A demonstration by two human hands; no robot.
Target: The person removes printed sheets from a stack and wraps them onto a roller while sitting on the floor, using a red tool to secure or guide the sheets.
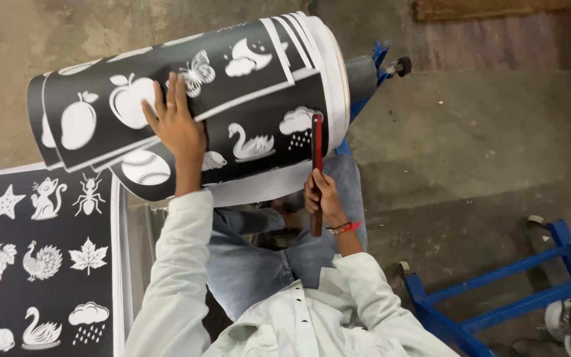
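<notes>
Two hands work on one large roll of printed sheet (232, 86), black with white picture shapes such as an apple, a butterfly and a swan. The roll lies across in front of me, above my knees, its core resting on a blue stand (378, 56) at the right end. My left hand (176, 122) lies flat on the outer layer, fingers spread wide and palm down, arm reaching up and forward; I judge this pressure keeps the loose wrap from springing open. My right hand (325, 198) is closed around the handle of a red-handled tool (316, 172), wrist bent upward, so the tool stands upright against the roll's lower right face near the rain-cloud print. A flat stack of similar printed sheets (41, 258) lies at my left. Another blue frame (517, 284) stands on the concrete floor (470, 152) to my right.
</notes>
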